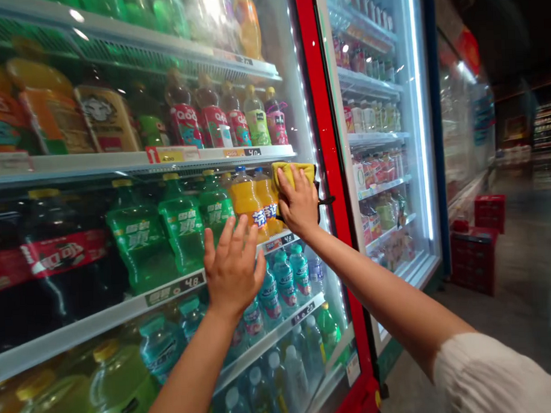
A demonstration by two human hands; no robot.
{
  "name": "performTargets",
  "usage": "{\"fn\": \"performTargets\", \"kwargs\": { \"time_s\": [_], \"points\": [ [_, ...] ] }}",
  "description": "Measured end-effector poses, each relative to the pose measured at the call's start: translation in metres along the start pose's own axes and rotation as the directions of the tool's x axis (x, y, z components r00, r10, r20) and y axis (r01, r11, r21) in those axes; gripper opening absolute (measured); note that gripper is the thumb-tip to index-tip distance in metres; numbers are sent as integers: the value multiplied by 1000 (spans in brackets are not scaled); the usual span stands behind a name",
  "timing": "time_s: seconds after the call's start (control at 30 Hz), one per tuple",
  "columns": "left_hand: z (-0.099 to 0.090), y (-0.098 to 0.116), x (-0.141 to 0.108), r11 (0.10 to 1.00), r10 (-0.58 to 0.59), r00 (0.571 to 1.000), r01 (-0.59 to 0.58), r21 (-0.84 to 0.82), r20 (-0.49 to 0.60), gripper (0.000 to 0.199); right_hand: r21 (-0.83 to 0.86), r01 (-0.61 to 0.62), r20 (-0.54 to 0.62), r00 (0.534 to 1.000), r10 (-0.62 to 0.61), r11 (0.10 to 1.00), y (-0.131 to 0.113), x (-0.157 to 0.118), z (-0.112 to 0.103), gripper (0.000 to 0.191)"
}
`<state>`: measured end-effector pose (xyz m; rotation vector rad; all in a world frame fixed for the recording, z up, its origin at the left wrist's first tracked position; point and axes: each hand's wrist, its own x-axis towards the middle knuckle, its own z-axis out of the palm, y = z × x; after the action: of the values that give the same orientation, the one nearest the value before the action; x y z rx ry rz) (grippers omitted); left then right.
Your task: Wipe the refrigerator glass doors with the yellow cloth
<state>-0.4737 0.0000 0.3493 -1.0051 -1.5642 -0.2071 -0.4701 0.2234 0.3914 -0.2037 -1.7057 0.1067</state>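
Note:
My right hand (297, 199) presses a folded yellow cloth (281, 168) with dark edging against the glass door of a drinks fridge, close to its red frame (329, 120). To the left and lower, my left hand (232, 262) is raised at the glass with fingers spread and nothing in it. Whether its palm touches the glass I cannot tell. Behind the glass, between the hands, stand orange soda bottles (246, 198). Green soda bottles (180, 216) are on the same shelf, left of them.
Shelves of bottles fill the fridge, with price strips such as the shelf label (174, 288). A second lit fridge (376, 130) stands to the right. Red boxes (474, 260) are stacked on the floor (524, 330) farther right.

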Motion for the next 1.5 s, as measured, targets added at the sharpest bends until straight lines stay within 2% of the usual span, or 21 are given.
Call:
{"fn": "performTargets", "kwargs": {
  "time_s": [0.1,0.17,0.27,0.37,0.43,0.47,0.57,0.63,0.7,0.8,0.87,1.0,1.07,1.2,1.3,1.4,1.5],
  "points": [
    [11,6,26,995,91,995,-88,-54,39,51,-45,0,37,999,2,999,-9,9,-4,77],
    [17,9,40,990,109,993,-105,-92,41,50,-43,-87,31,996,88,995,-6,7,-5,74],
    [21,12,51,986,98,994,-92,-140,41,47,-15,-200,43,979,200,980,-1,-14,-8,72],
    [21,12,56,977,134,987,-117,-177,88,41,43,-33,182,983,24,999,-2,-26,-18,70],
    [18,10,61,971,168,976,-140,-193,137,42,89,50,241,968,-70,995,-2,-13,-27,66],
    [17,8,64,969,179,970,-145,-200,164,44,101,52,250,965,-76,993,0,-2,-30,65],
    [13,3,73,966,189,949,-134,-220,252,57,107,-42,258,966,13,993,10,23,-34,65],
    [9,-1,78,963,205,928,-134,-236,312,65,97,-145,260,959,115,985,16,20,-34,70],
    [5,-6,82,957,235,900,-149,-248,367,71,93,-230,270,942,198,969,20,5,-34,78],
    [-2,-13,90,949,284,852,-185,-255,439,71,102,-269,327,918,224,958,20,-10,-36,89],
    [-4,-17,99,939,324,818,-217,-267,475,71,94,-285,371,899,232,954,21,-3,-38,92],
    [1,-16,118,923,370,765,-242,-298,526,72,61,-300,425,871,247,952,33,20,-44,86],
    [5,-14,123,926,360,766,-224,-303,533,72,59,-311,462,851,250,949,41,18,-49,85],
    [5,-13,129,922,342,809,-189,-338,479,74,125,-409,530,798,288,904,55,4,-58,96],
    [-2,-14,139,928,316,821,-163,-335,475,73,180,-482,509,791,338,857,59,9,-59,95],
    [-6,-11,153,940,292,806,-144,-308,515,67,220,-544,486,781,392,810,59,11,-56,92],
    [-5,-3,165,943,302,755,-145,-301,582,64,243,-642,485,730,482,728,59,6,-57,88]
  ]
}}
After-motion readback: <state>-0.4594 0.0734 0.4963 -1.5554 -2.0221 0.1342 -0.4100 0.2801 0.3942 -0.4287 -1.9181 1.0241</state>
